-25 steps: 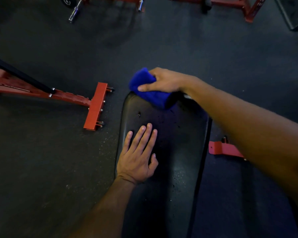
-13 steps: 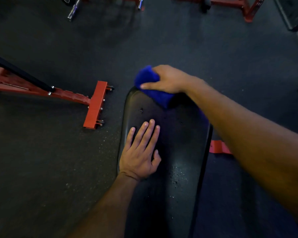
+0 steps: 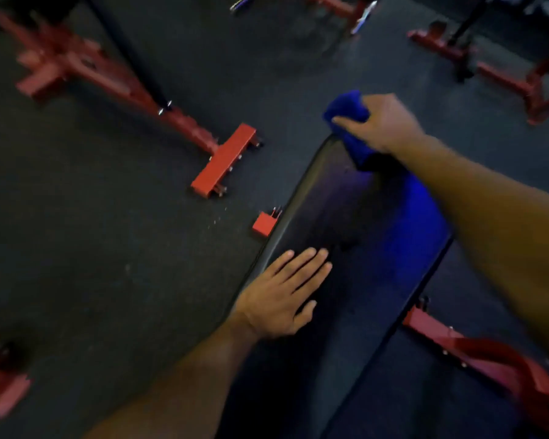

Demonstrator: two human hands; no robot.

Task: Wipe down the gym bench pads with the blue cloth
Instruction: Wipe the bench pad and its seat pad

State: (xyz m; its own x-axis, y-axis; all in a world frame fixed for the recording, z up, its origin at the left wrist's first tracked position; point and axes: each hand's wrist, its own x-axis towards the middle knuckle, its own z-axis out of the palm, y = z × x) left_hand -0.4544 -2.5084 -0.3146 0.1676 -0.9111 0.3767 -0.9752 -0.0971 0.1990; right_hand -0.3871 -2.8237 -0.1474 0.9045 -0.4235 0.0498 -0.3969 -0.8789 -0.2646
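The right hand (image 3: 382, 122) grips the bunched blue cloth (image 3: 349, 122) at the far end of the black bench pad (image 3: 355, 217), apparently pressing it down, though blur obscures contact. The pad's long axis runs back toward the person, where the left hand (image 3: 282, 296) rests flat, fingers straight.

Cloth (image 3: 349, 117) on pad's (image 3: 346, 210) far end under right hand (image 3: 384, 122), left hand (image 3: 282, 296) flat nearer.

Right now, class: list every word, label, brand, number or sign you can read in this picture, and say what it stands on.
None: no readable text on the black bench pad, the blue cloth, the red frames or the floor; the picture is motion-blurred.
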